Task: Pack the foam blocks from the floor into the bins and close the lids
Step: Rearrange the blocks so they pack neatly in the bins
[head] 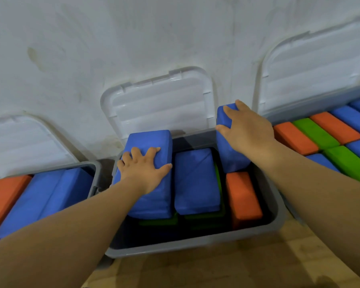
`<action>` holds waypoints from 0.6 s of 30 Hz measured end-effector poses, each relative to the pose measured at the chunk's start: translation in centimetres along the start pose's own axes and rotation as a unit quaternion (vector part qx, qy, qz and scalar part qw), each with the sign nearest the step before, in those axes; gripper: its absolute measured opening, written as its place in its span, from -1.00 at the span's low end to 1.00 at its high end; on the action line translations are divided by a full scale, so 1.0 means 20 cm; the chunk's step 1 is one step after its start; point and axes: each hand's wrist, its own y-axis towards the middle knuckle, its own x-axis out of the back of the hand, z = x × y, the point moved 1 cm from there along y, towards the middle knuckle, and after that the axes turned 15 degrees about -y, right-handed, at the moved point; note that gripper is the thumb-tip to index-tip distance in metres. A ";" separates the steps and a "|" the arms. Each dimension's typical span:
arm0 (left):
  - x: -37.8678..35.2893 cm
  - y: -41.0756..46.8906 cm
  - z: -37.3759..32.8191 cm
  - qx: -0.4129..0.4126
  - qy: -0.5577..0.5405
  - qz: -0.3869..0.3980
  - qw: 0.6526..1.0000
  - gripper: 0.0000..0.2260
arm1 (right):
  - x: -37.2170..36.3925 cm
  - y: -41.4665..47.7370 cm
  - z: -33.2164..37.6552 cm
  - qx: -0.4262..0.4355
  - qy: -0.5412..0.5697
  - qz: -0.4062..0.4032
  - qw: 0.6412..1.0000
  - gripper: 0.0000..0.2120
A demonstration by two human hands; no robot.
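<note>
flat blue block [153,197] | creased | upright blue block [230,154] | in right hand [245,132]

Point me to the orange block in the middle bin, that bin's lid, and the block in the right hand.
orange block [243,194]: head view, top face.
lid [160,104]: head view, inner panel.
blue block [231,156]: head view, lower side face.

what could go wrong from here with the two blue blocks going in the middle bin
1. The left blue block under the left hand rides high over the rim of the middle bin; the lid may not shut.
2. The upright blue block gripped by the right hand stands taller than the orange block beside it and could wedge there.
</note>
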 end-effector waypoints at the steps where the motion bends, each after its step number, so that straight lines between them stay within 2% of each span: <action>1: -0.01 0.00 0.01 -0.003 -0.003 -0.003 1.000 -0.31 | -0.02 0.03 0.02 0.003 -0.005 -0.003 1.000 -0.52; 4: -0.01 0.01 0.03 -0.003 -0.012 -0.007 1.000 -0.32 | -0.08 0.10 0.08 0.021 -0.027 0.016 0.999 -0.58; 10: -0.02 0.03 0.04 -0.011 -0.022 -0.020 0.999 -0.34 | -0.50 0.09 0.10 0.013 -0.016 0.140 0.990 -0.44; 15: -0.02 0.06 0.03 -0.014 -0.024 -0.023 0.999 -0.36 | -0.64 0.15 0.13 0.000 0.027 0.162 0.986 -0.45; 18: -0.02 0.07 0.04 -0.016 -0.030 -0.024 0.999 -0.36 | -0.62 0.20 0.15 0.027 -0.038 0.164 0.985 -0.48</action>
